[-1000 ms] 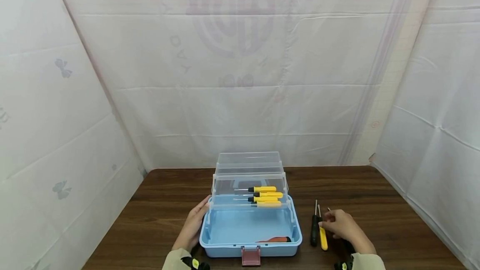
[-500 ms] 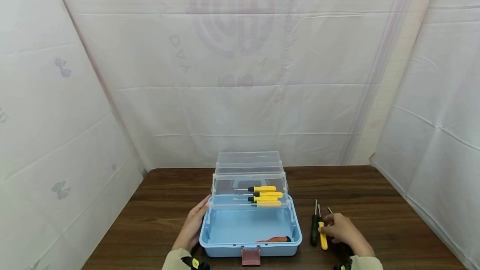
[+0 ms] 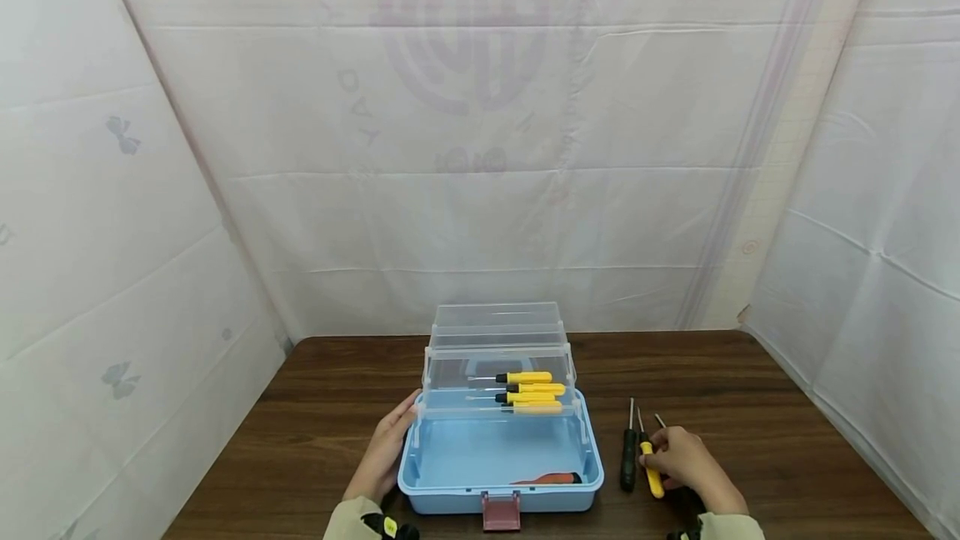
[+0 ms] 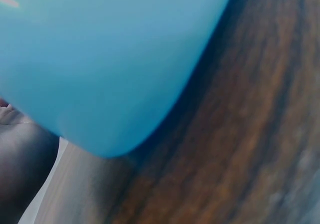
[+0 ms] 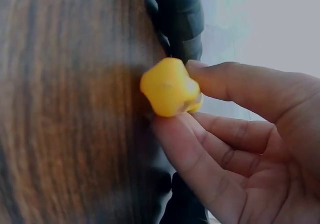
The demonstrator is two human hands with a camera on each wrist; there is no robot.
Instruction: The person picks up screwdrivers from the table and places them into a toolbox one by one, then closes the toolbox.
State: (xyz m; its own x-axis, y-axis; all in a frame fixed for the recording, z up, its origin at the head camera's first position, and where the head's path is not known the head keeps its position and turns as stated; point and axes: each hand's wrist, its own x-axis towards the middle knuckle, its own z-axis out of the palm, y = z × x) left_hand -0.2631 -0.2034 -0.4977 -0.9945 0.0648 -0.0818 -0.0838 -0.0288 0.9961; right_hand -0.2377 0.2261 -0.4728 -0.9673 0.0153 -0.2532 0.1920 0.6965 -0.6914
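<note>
My right hand [image 3: 686, 457] pinches the handle of a yellow screwdriver [image 3: 655, 482] between thumb and fingers, low over the table. In the right wrist view the end of its yellow handle [image 5: 167, 87] faces the camera. Just left of it lies a black screwdriver [image 3: 628, 461]. Another screwdriver's shaft [image 3: 660, 421] sticks out past my right hand, which hides its handle in the head view. My left hand [image 3: 384, 450] rests with extended fingers against the left side of a blue toolbox [image 3: 442, 503]; its left wrist view shows mostly the blue wall [image 4: 115, 83].
Clear trays [image 3: 497, 315] stand raised at the toolbox's back, with several yellow screwdrivers [image 3: 528, 377] in them. An orange screwdriver [image 3: 553, 479] lies inside the box near the front right. A pink latch [image 3: 501, 513] hangs at the front. The wooden table [image 3: 322, 407] meets white sheeting behind.
The right hand has shifted slightly, and the yellow screwdriver has turned and moved a little right, away from the black one. The left hand and toolbox stay put.
</note>
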